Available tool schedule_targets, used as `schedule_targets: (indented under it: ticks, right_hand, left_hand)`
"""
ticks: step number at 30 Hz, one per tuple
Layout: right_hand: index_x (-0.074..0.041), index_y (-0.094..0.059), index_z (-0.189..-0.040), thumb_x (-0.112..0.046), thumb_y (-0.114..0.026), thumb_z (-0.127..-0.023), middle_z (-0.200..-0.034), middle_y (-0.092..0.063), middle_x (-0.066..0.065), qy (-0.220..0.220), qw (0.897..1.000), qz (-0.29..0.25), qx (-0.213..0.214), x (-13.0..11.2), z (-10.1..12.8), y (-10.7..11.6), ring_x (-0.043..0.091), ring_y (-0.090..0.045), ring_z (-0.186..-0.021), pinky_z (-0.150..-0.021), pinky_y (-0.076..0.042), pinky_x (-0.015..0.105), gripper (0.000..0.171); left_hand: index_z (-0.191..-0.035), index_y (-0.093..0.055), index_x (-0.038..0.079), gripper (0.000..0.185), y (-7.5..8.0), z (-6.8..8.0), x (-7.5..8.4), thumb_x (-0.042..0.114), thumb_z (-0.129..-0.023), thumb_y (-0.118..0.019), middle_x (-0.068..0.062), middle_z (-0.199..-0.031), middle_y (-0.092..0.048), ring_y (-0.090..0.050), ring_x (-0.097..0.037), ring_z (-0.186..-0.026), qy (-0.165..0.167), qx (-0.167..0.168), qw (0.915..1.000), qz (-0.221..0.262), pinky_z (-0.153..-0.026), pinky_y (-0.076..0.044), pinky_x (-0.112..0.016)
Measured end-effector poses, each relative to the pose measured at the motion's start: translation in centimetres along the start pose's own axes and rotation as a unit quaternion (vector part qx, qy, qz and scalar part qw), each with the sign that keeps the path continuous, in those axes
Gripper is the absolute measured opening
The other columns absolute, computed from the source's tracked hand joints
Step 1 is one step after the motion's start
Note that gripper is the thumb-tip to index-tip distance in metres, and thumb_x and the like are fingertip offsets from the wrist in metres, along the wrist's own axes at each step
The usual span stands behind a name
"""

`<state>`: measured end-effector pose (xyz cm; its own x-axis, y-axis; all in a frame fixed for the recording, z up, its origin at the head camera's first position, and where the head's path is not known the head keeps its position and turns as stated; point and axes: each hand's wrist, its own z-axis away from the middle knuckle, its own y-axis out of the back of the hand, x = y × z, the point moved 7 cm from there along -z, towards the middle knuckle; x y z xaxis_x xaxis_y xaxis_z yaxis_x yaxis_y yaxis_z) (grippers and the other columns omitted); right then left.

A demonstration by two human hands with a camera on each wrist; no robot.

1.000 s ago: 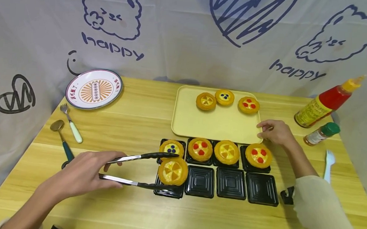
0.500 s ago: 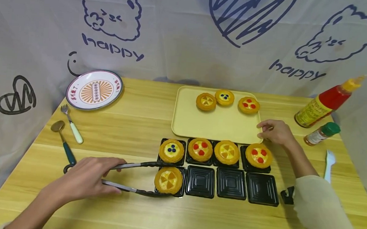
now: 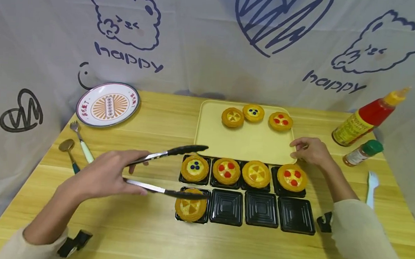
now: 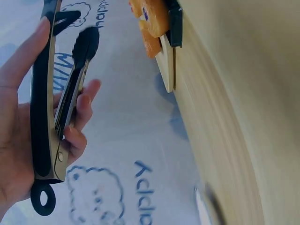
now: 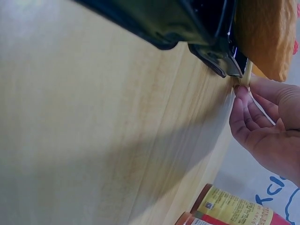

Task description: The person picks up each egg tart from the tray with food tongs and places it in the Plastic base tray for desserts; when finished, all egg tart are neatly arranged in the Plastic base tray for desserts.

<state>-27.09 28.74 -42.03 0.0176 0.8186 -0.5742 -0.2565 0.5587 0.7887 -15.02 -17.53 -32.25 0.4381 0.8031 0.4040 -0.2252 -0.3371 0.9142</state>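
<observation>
Gripping the tongs (image 3: 163,170) near their hinge, the left hand (image 3: 101,174) has its fingers curled round both arms, thumb on the upper one, while the black tips stand wide apart and hold nothing. Both tips hang clear above the black cups (image 3: 246,194): the upper at about twelve o'clock of the blueberry tart (image 3: 194,168), the lower crossing the top edge of the orange-topped tart (image 3: 190,208). That tart sits in the near-left cup (image 3: 192,218), at seven o'clock of the whole block of cups, and looks seated level, so to my eye nothing there needs a nudge

Keeping the tips spread as they are seems wise, since the lower one passes close over the pastry rim and a squeeze could clip it. Lifting straight up before swinging toward one o'clock would, I judge, spare the four filled cups in the far row

The right hand (image 3: 310,150) has curled fingertips pinching the near-right corner of the yellow tray (image 3: 243,145); the right wrist view shows them on the tray edge. Holding it firm should stop it sliding. On the tray, three tarts (image 3: 253,115) wait along its far edge, at twelve o'clock of the cups. Three near-row cups at four o'clock are bare
</observation>
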Motion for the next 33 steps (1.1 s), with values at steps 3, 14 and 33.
schedule_targets:
  ticks: [3, 14, 33]
  right_hand:
    - [0.006, -0.061, -0.112, -0.011, -0.069, -0.084, -0.091, -0.056, 0.015, 0.001, 1.000, -0.001, 0.000, 0.2, -0.1, -0.1, 0.021, -0.051, -0.074, -0.055, -0.043, 0.026, 0.033]
    - [0.006, -0.062, -0.112, -0.010, -0.069, -0.084, -0.091, -0.057, 0.016, 0.003, 1.000, -0.003, 0.000, -0.2, -0.1, -0.4, 0.020, -0.053, -0.074, -0.056, -0.043, 0.027, 0.033]
    - [0.006, -0.061, -0.113, -0.011, -0.068, -0.084, -0.094, -0.056, 0.016, -0.009, 1.000, -0.009, -0.008, 0.0, 0.1, 0.1, 0.020, -0.053, -0.075, -0.057, -0.045, 0.026, 0.034]
  left_hand:
    - [-0.123, -0.058, 0.006, 0.076, -0.2, -4.0, -0.9, 0.052, -0.067, -0.081, -0.001, -0.089, -0.065, -0.049, -0.012, -0.064, 0.002, 0.013, 0.9999, 0.002, -0.057, -0.040, -0.026]
    - [-0.116, -0.058, 0.001, 0.076, -3.9, -17.4, -2.2, 0.061, -0.072, -0.072, -0.012, -0.093, -0.065, -0.060, -0.026, -0.081, 0.068, 0.002, 0.9956, -0.065, -0.068, -0.050, -0.038]
    - [-0.110, -0.062, 0.007, 0.059, -0.5, -12.5, 2.4, 0.055, -0.076, -0.073, -0.006, -0.090, -0.070, -0.060, -0.020, -0.067, -0.013, 0.061, 0.9955, -0.071, -0.059, -0.048, -0.034]
